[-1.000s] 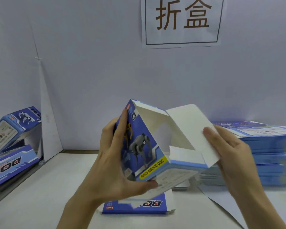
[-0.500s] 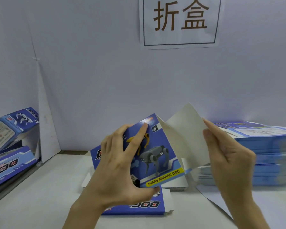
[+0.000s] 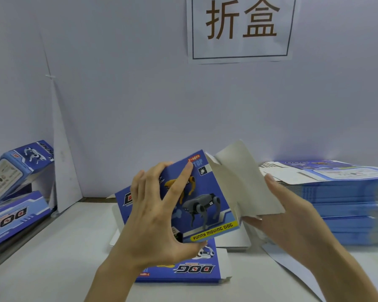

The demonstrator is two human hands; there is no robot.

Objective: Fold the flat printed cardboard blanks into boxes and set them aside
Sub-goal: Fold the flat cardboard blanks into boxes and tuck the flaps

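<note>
We grip the blue box [image 3: 207, 205] with our left hand [image 3: 153, 216], thumb under its lower edge and fingers spread across the printed dog, while our right hand [image 3: 292, 219] pinches its open white flap [image 3: 244, 182] (unprinted side towards us), the stack of flat blanks [image 3: 340, 199] lying just behind on the table [image 3: 52, 269].

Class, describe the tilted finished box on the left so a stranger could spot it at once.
Start at the paper sign on the back wall, go to the far left, beside the table. The tilted box is the upper of two blue boxes, pale end panel facing us; the box below lies flatter, showing large lettering.
</note>
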